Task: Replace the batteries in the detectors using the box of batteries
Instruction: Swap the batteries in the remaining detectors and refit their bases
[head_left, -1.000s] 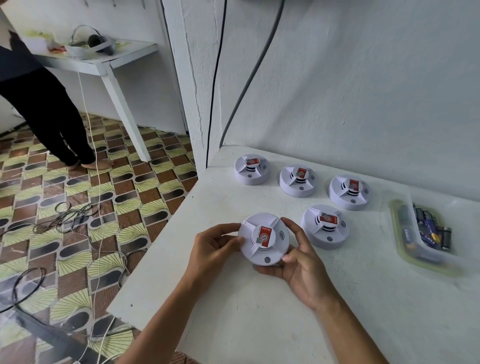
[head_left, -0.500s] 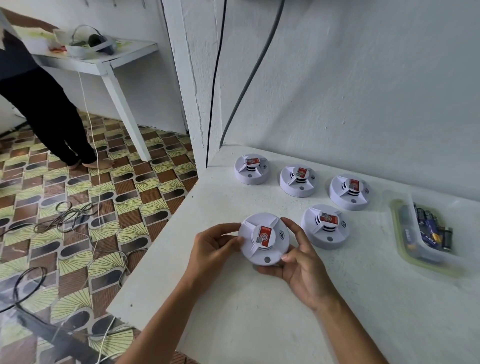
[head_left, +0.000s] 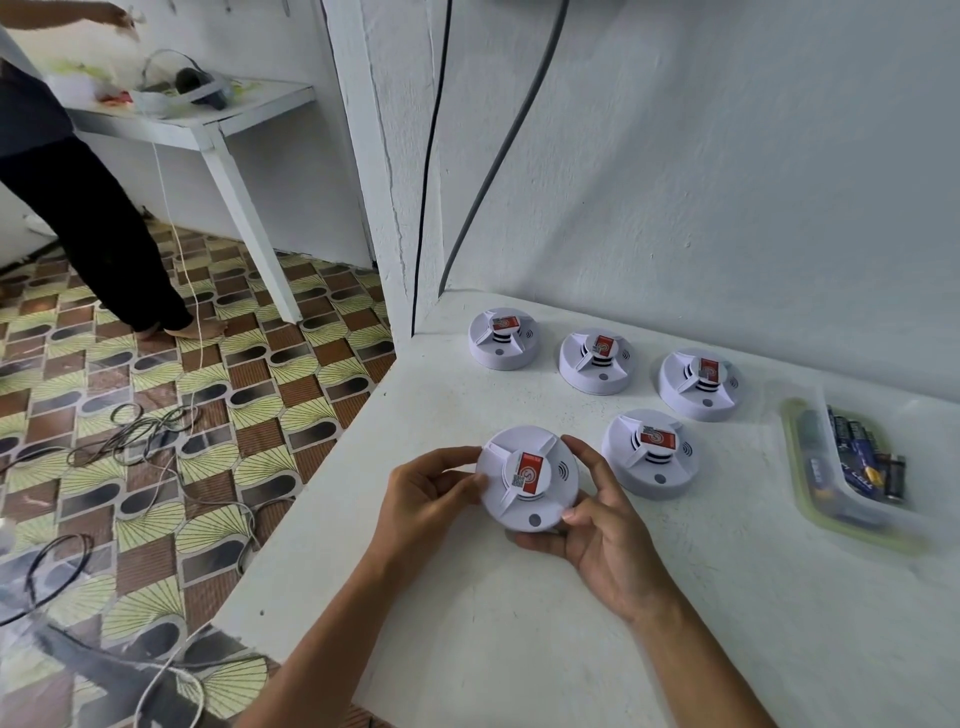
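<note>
White table (head_left: 519, 649), five detectors, one (head_left: 527, 478) gripped by both hands, one battery box (head_left: 852, 514)

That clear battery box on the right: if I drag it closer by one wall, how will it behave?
The battery box looks like thin clear plastic, so a wall may flex when pinched. It holds several batteries lying loose, which would likely shift or roll and make it heavier than it looks. Its flat base on the white table suggests it slides rather than tips.
</note>
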